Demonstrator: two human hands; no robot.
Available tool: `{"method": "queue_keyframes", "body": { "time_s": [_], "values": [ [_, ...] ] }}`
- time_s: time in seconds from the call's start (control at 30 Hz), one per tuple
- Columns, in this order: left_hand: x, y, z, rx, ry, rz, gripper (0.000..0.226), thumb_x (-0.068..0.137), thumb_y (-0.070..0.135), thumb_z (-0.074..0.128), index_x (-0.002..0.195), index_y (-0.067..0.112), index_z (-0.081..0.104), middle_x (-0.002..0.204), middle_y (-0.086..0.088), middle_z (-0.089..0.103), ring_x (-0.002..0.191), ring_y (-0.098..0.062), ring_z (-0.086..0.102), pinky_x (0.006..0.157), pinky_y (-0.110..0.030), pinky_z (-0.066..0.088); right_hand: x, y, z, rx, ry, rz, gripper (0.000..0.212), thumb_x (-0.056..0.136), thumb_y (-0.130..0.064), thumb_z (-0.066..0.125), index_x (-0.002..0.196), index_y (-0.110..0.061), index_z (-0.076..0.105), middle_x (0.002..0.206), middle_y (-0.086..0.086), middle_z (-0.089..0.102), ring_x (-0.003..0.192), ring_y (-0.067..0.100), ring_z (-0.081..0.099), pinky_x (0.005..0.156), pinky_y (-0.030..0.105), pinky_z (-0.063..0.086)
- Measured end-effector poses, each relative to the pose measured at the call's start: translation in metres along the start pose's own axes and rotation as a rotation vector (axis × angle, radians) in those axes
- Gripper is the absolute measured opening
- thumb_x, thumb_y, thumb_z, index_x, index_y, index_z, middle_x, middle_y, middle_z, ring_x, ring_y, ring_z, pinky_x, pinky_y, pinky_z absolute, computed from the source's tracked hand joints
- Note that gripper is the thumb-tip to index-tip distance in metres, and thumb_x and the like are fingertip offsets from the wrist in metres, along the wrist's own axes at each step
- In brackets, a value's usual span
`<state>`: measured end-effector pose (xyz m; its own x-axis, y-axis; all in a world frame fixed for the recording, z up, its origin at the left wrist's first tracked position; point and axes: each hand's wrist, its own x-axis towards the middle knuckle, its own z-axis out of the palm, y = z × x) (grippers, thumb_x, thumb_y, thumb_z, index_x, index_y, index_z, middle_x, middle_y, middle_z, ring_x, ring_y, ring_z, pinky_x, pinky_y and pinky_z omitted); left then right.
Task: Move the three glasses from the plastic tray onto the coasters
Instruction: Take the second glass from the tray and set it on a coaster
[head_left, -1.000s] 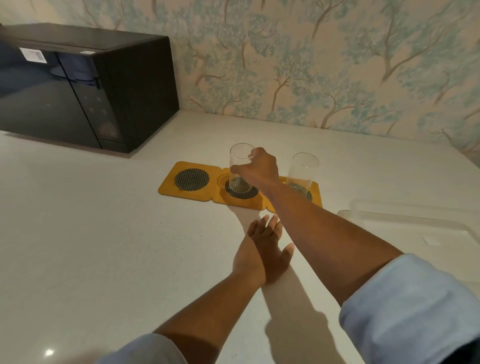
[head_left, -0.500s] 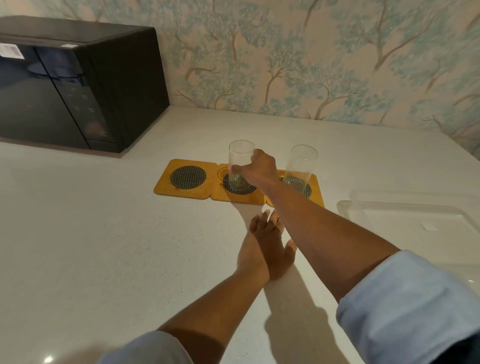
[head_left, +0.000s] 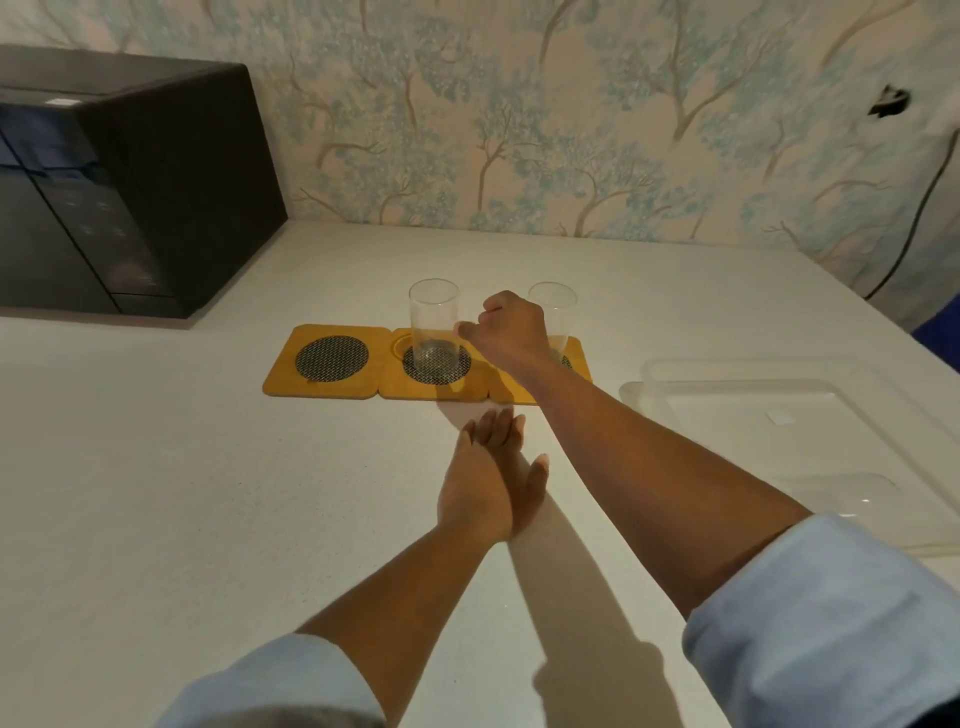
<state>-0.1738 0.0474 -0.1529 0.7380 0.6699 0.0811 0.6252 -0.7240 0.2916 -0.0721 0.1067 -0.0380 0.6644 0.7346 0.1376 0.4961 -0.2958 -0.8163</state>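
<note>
Three orange coasters lie in a row on the white counter. The left coaster (head_left: 330, 358) is bare. A clear glass (head_left: 434, 322) stands upright on the middle coaster (head_left: 395, 387). A second glass (head_left: 554, 309) stands on the right coaster (head_left: 581, 364), partly hidden behind my right hand (head_left: 506, 332). That hand hovers between the two glasses, loosely curled and holding nothing, its thumb tip just beside the middle glass. My left hand (head_left: 491, 480) rests flat on the counter in front of the coasters. The clear plastic tray (head_left: 779, 415) lies at the right. I see no third glass.
A black microwave (head_left: 130, 182) stands at the back left against the wallpapered wall. A dark cable (head_left: 924, 208) hangs down the wall at the far right. The counter's right edge runs diagonally behind the tray.
My right hand has let go of the middle glass and drawn back a little to the right. The glass stays on its coaster. My left hand has not moved.
</note>
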Motion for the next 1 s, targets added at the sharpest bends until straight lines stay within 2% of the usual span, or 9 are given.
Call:
{"method": "queue_keyframes", "body": {
  "time_s": [0.1, 0.2, 0.23, 0.3, 0.4, 0.53, 0.8, 0.93, 1.0],
  "values": [
    [-0.003, -0.017, 0.003, 0.020, -0.016, -0.018, 0.071, 0.095, 0.060, 0.013, 0.152, 0.024, -0.009, 0.163, 0.002, -0.006, 0.148, -0.015, -0.012, 0.116, -0.034, -0.013, -0.004, 0.002, -0.004, 0.010, 0.027, -0.009, 0.040, 0.076, -0.029, 0.077, 0.108, -0.011, 0.064, 0.100, 0.002, 0.072, 0.093, 0.017, 0.066, 0.079, 0.026, 0.051],
    [-0.007, -0.017, -0.003, 0.030, 0.111, -0.030, 0.075, 0.093, 0.066, 0.014, 0.152, 0.021, 0.019, 0.157, -0.001, 0.031, 0.145, -0.024, 0.021, 0.116, -0.038, 0.018, -0.011, 0.005, -0.026, 0.018, 0.073, -0.029, 0.030, 0.075, -0.026, 0.076, 0.101, -0.014, 0.066, 0.090, -0.003, 0.070, 0.086, 0.015, 0.065, 0.070, 0.022, 0.046],
    [-0.006, -0.016, -0.005, 0.043, 0.133, -0.008, 0.074, 0.093, 0.065, 0.016, 0.150, 0.019, 0.026, 0.154, -0.003, 0.037, 0.143, -0.025, 0.028, 0.116, -0.039, 0.021, -0.013, 0.007, -0.036, 0.015, 0.090, -0.034, 0.028, 0.075, -0.025, 0.075, 0.099, -0.015, 0.066, 0.088, -0.004, 0.069, 0.085, 0.015, 0.065, 0.068, 0.021, 0.045],
    [-0.005, -0.014, -0.006, 0.052, 0.107, 0.049, 0.072, 0.095, 0.061, 0.017, 0.149, 0.016, 0.029, 0.156, -0.004, 0.033, 0.145, -0.023, 0.024, 0.118, -0.040, 0.013, -0.018, 0.013, -0.055, 0.017, 0.123, -0.027, 0.025, 0.075, -0.024, 0.073, 0.098, -0.016, 0.065, 0.089, -0.003, 0.070, 0.084, 0.015, 0.065, 0.069, 0.024, 0.049],
    [-0.003, -0.013, -0.006, 0.069, 0.030, 0.066, 0.069, 0.096, 0.056, 0.016, 0.152, 0.015, 0.020, 0.161, -0.003, 0.018, 0.148, -0.022, 0.010, 0.119, -0.042, 0.003, -0.025, 0.024, -0.082, 0.017, 0.190, -0.003, 0.025, 0.075, -0.023, 0.071, 0.098, -0.016, 0.066, 0.088, -0.003, 0.069, 0.083, 0.016, 0.065, 0.073, 0.031, 0.055],
    [-0.002, -0.003, -0.007, 0.073, -0.019, 0.063, 0.066, 0.098, 0.054, 0.017, 0.152, 0.018, 0.017, 0.162, -0.004, 0.010, 0.149, -0.023, 0.005, 0.119, -0.042, 0.002, -0.032, 0.041, -0.116, -0.008, 0.243, 0.041, 0.026, 0.073, -0.022, 0.070, 0.098, -0.017, 0.065, 0.088, -0.003, 0.066, 0.082, 0.017, 0.065, 0.071, 0.029, 0.054],
    [0.000, 0.048, 0.002, -0.027, -0.041, 0.132, 0.064, 0.098, 0.054, 0.020, 0.153, 0.021, 0.016, 0.163, -0.001, 0.008, 0.149, -0.020, 0.006, 0.118, -0.038, 0.004, -0.052, 0.086, -0.184, -0.119, 0.185, 0.196, 0.026, 0.071, -0.019, 0.068, 0.097, -0.016, 0.067, 0.097, -0.002, 0.063, 0.087, 0.019, 0.063, 0.078, 0.035, 0.057],
    [0.000, 0.068, 0.013, -0.015, -0.079, 0.141, 0.065, 0.099, 0.054, 0.017, 0.153, 0.019, 0.014, 0.163, -0.002, 0.006, 0.149, -0.020, 0.003, 0.118, -0.040, -0.001, -0.065, 0.101, -0.216, -0.290, -0.039, 0.217, 0.008, 0.070, -0.016, 0.074, 0.073, -0.011, 0.067, 0.086, 0.003, 0.068, 0.084, 0.024, 0.064, 0.070, 0.034, 0.053],
    [0.000, 0.072, 0.016, 0.018, -0.078, 0.150, 0.066, 0.098, 0.055, 0.015, 0.153, 0.019, 0.014, 0.163, -0.003, 0.006, 0.149, -0.021, 0.002, 0.118, -0.042, -0.004, -0.070, 0.104, -0.227, -0.467, -0.215, 0.237, 0.020, 0.072, -0.016, 0.074, 0.087, -0.004, 0.073, 0.101, 0.011, 0.071, 0.095, 0.027, 0.067, 0.079, 0.036, 0.055]
  ]
}}
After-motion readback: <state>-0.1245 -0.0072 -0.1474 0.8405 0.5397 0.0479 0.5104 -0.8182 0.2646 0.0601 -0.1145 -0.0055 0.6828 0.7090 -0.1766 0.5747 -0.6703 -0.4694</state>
